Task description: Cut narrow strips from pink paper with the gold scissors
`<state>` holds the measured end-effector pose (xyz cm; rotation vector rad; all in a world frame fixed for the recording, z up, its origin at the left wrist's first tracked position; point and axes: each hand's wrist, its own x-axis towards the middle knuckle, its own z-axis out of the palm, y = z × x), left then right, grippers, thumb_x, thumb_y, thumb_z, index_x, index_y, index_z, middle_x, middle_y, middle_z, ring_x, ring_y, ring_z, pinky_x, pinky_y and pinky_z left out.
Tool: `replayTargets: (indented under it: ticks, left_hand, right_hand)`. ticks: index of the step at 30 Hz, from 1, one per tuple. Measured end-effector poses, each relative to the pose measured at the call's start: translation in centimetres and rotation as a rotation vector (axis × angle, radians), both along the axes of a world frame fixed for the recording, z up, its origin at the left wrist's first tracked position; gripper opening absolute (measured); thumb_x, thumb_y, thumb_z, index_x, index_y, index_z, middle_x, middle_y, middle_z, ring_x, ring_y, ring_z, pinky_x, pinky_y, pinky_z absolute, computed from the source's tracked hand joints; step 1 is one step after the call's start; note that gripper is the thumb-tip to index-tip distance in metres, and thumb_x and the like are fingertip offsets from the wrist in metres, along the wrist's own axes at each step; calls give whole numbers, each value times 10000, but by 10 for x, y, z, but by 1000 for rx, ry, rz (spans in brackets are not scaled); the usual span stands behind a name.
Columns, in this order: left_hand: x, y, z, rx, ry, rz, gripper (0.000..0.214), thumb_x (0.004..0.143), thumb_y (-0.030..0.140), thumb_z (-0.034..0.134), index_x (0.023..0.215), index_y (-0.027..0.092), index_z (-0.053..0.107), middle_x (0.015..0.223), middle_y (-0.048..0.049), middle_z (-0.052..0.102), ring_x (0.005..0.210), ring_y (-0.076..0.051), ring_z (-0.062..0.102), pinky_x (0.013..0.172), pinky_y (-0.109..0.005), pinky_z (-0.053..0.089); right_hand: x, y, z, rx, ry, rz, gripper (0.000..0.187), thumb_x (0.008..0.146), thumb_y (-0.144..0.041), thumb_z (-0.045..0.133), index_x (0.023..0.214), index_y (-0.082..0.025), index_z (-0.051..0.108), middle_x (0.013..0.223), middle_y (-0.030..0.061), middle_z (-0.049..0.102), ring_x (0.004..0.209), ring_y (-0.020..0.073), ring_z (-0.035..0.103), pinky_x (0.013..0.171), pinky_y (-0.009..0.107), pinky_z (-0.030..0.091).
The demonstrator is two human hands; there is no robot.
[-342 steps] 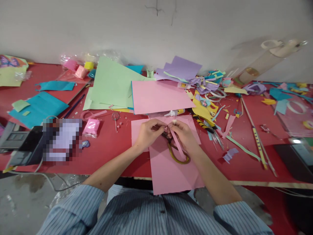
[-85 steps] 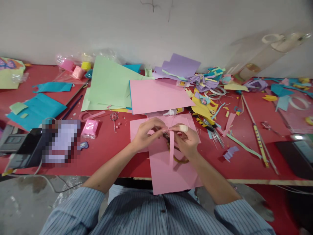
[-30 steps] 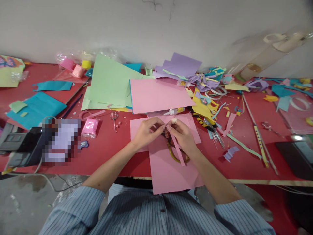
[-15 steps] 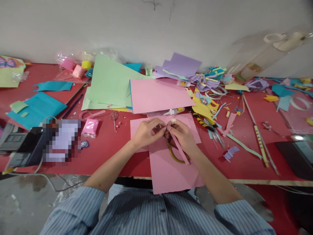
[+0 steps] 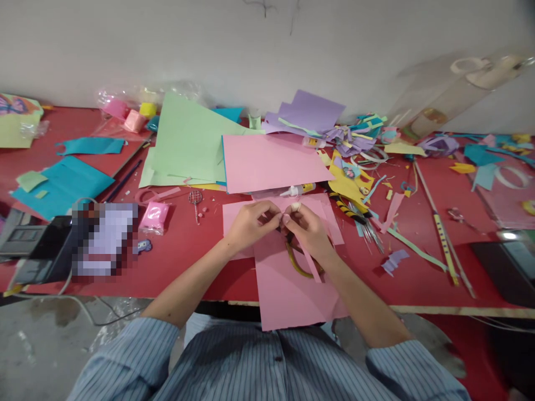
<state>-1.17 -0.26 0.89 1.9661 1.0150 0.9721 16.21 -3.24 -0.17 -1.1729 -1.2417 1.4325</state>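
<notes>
Noted at frame centre: narrow flat pink paper strip [image 5: 308,257], with long axis slanting and free end pointing to lower right. Pinched near hidden upper end by left hand [image 5: 254,224] and right hand [image 5: 313,229], with fingertips meeting. Hanging across olive-yellow looped handle [image 5: 293,263], above large pink paper sheet [image 5: 292,303] at bottom centre.

On the table [image 5: 228,285], under the right hand [image 5: 311,228] and right of the left hand [image 5: 249,225], a looped handle [image 5: 294,265] on a front sheet [image 5: 288,303] jutting past the near edge, with a paper strip [image 5: 312,264] across the handle. Behind both hands, a glue bottle [image 5: 301,189], then another sheet [image 5: 271,164]; to their left, a wire charm [image 5: 195,197], then a packet [image 5: 154,217]; to their right, hand tools [image 5: 346,208], then a rod [image 5: 445,249], then a flat device [image 5: 499,270]. Back right, before the wall [image 5: 355,50], a tube [image 5: 453,100].
</notes>
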Motion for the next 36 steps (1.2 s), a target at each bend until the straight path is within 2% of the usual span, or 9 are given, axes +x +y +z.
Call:
replayTargets:
  ticks: [13, 20, 36]
  left_hand:
    - [1, 0, -17, 240, 113, 24, 87, 908, 209, 569, 845, 169, 615, 753, -12, 654, 617, -94, 558, 562, -194, 427]
    - [3, 0, -19, 277, 122, 59, 62, 893, 180, 579, 837, 168, 602, 728, 2, 645, 592, -86, 552, 543, -184, 426]
    - [4, -4, -18, 327, 157, 73, 85, 902, 168, 551, 829, 164, 594, 721, -7, 652, 574, -82, 543, 530, -176, 415]
  right_hand:
    - [-1, -1, 4, 22, -20, -39, 128, 895, -307, 624, 838, -230, 539, 706, -33, 542, 639, 136, 561, 609, 271, 452]
    - [-1, -1, 2, 44, -24, -74, 98, 885, -279, 633, 854, -228, 556, 740, -27, 572, 644, 130, 571, 619, 270, 461]
    - [-1, 0, 3, -31, 46, -79, 136, 850, -317, 671, 841, -218, 577, 692, -36, 572, 613, 122, 567, 600, 256, 476]
